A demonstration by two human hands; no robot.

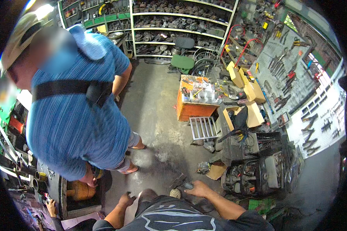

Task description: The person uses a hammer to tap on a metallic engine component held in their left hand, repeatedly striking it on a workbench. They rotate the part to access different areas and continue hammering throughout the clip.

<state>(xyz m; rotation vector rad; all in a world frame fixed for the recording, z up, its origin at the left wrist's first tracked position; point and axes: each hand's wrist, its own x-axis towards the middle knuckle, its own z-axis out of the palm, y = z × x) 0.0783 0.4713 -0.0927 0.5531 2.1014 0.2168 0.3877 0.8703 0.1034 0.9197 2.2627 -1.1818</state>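
My right hand point(199, 189) is closed round a dark hand tool point(188, 185) with a greyish grip and a flat dark end; its exact kind is too small to tell. Just below that tool is a rounded beige object point(175, 193), close to my legs; I cannot tell whether they touch. My left hand point(126, 199) hangs low beside my left leg, holding nothing I can see, its fingers slightly apart.
A person in a blue shirt point(77, 123) stands close on my left by an orange machine point(81, 190). Another person's hand point(51, 208) shows at lower left. To the right are an orange cabinet point(196, 109), a cluttered workbench, an open toolbox point(245, 177) and tool boards. Loaded shelves point(181, 15) stand behind.
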